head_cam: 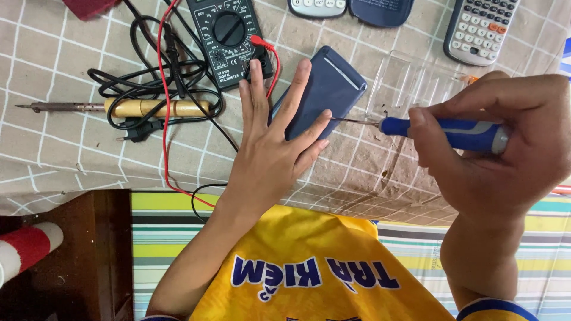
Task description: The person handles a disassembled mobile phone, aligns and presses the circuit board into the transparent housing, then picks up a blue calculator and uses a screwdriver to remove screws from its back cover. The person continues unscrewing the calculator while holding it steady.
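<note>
My left hand (275, 137) lies flat with fingers spread on a dark blue rectangular device (327, 83), face down on the checked tablecloth, pinning its near end. My right hand (505, 142) grips a screwdriver with a blue handle (452, 132) held level. Its thin metal tip (351, 120) touches the device's right edge beside my left fingertips.
A black multimeter (228, 37) with red and black leads (163, 95) lies at the top centre, a yellow-handled soldering iron (143, 107) to the left. Calculators (479, 30) sit along the far edge, with a clear plastic cover (410, 77) near the screwdriver. A dark wooden stool (89, 249) stands at the lower left.
</note>
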